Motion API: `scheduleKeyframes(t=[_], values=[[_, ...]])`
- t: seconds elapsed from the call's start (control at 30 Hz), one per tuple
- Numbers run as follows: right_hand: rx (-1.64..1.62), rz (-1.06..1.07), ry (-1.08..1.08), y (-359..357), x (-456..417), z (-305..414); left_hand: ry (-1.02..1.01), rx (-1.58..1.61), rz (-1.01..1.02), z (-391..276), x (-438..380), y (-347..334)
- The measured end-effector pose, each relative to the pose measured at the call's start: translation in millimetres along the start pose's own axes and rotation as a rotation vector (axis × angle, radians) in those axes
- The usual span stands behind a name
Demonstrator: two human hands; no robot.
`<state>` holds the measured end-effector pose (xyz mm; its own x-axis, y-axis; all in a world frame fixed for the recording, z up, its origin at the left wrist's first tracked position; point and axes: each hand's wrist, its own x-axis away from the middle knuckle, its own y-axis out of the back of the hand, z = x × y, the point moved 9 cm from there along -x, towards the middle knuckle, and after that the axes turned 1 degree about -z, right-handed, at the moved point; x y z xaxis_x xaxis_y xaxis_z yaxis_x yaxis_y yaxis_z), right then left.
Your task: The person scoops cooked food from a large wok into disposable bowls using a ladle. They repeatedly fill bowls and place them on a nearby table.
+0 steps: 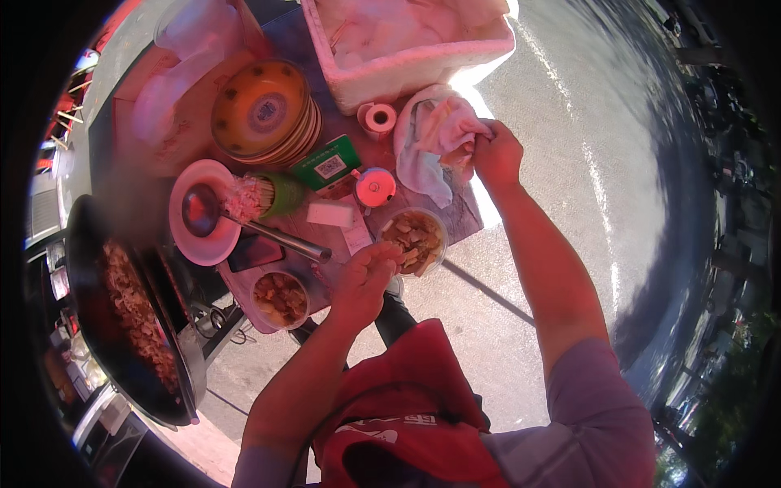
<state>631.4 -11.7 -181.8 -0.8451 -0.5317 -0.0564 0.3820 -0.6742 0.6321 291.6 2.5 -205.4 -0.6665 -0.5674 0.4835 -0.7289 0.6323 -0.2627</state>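
My right hand point(498, 154) pinches a crumpled light towel point(421, 140) at the table's right edge. My left hand point(363, 283) is at the near left side of a round clear plastic tub point(415, 238) filled with chunky brown food. Its fingers overlap the tub's rim, and whether they grip it is hard to see. To the left, at the table's near edge, stands a second plastic tub point(280, 299) with similar food. A lidded jar point(374, 187) sits just beyond the first tub, beside a white block-shaped item point(330, 213).
A ladle point(280, 238) rests across a white bowl point(183, 213). A green holder point(285, 194) has many sticks. Behind are stacked orange plates point(262, 116), a green code sign point(326, 165), a paper roll point(378, 118) and a foam box point(415, 67). A large food pan point(134, 329) stands left.
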Motion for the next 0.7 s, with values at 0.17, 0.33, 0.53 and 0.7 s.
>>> scheduleKeyframes(t=[0.17, 0.33, 0.53, 0.7], values=[[-0.074, -0.088, -0.158, 80.8, 17.9, 43.8, 0.038, -0.076, 0.036, -88.2, -83.3, -100.1], [-0.945, 0.112, -0.305, 52.4, 40.3, 49.7, 0.08, 0.342, 0.299, -109.8, -137.2, -185.7], [-0.745, 0.032, -0.187, 57.8, 50.2, 57.9, -0.108, -0.143, -0.154, -127.3, -162.0, -148.9], [-0.353, -0.048, -0.075, 61.5, 24.6, 55.3, -0.065, -0.294, -0.05, -134.9, -168.2, -136.2]])
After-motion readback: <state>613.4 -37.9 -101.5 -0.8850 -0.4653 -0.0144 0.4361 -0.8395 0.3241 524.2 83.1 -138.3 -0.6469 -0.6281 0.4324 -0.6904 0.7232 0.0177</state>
